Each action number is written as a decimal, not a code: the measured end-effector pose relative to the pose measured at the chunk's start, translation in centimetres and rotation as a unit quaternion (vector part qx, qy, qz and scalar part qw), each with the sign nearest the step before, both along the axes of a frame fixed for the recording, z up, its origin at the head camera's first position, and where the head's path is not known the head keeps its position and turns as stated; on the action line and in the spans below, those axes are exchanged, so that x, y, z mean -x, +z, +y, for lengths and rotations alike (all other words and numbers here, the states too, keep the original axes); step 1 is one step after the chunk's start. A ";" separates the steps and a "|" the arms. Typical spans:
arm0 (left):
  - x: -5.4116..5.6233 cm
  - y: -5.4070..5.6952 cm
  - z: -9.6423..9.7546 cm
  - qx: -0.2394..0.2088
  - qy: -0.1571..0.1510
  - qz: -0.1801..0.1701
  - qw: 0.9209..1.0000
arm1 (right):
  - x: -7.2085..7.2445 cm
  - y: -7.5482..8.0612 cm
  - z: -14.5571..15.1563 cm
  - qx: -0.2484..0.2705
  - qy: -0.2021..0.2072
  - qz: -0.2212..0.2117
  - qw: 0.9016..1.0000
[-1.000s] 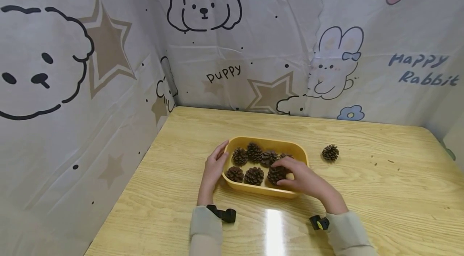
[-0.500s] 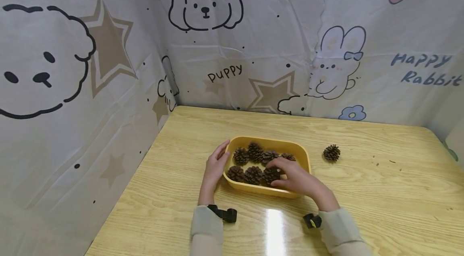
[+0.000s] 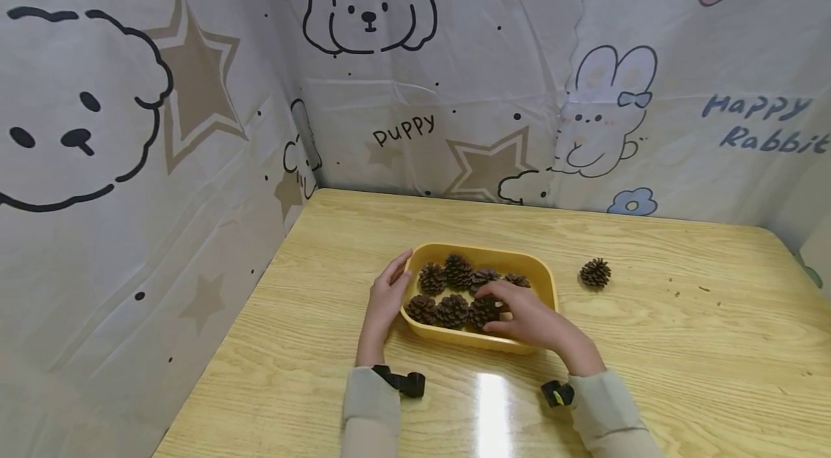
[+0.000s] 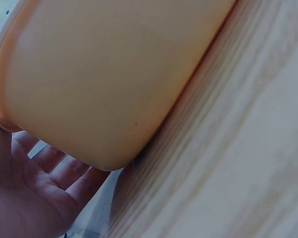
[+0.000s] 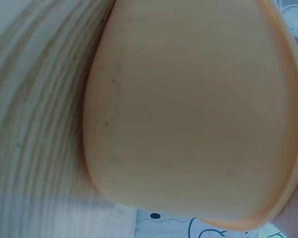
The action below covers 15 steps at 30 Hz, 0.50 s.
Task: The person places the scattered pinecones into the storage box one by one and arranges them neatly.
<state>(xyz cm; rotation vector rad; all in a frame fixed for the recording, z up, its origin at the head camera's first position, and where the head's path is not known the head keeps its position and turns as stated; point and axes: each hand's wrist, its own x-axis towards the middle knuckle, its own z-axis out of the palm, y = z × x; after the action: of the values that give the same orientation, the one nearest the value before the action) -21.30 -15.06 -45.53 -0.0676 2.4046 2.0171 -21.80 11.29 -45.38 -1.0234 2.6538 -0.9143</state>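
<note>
A yellow plastic tub (image 3: 467,340) stands on the table with several brown pine cones in it, in a back row and a front row. My left hand (image 3: 384,299) holds the tub's left end, thumb at the rim and fingers along the outside. Inside, toward the front, my right hand (image 3: 535,317) grips a pine cone (image 3: 482,312) between thumb and fingers, partly covering it. Next to that cone is another pine cone (image 3: 452,311). The tub's outer wall (image 5: 188,109) fills most of the right wrist view and blocks the held cone.
A single pine cone (image 3: 595,272) lies on the wooden table (image 3: 649,342) right of the tub. Small dark crumbs (image 3: 677,293) lie farther right. Printed cloth walls (image 3: 415,90) stand behind and at the left.
My right hand has shifted left inside the tub with the pine cone, bringing it closer to its front-row neighbour. The left hand has stayed on the tub's end.
</note>
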 end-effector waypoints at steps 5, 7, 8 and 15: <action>0.1 0.0 0.0 0.001 0.002 -0.001 1.000 | 0.1 -0.2 0.1 -0.005 -0.002 0.000 1.000; 0.1 0.0 0.0 0.002 0.002 0.000 1.000 | 0.1 -0.2 0.1 -0.005 -0.004 0.001 1.000; 0.1 0.0 0.0 0.001 0.001 0.001 1.000 | 0.2 -0.2 0.1 -0.004 -0.004 -0.001 1.000; 0.2 -0.1 0.1 0.001 0.003 -0.001 1.000 | 0.1 -0.3 0.2 0.004 -0.013 -0.003 1.000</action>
<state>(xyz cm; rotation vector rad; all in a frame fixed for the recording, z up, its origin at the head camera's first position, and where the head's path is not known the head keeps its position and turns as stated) -21.47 -14.99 -45.60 -0.0759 2.4078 2.0159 -21.91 11.50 -45.71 -0.9875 2.6669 -0.9331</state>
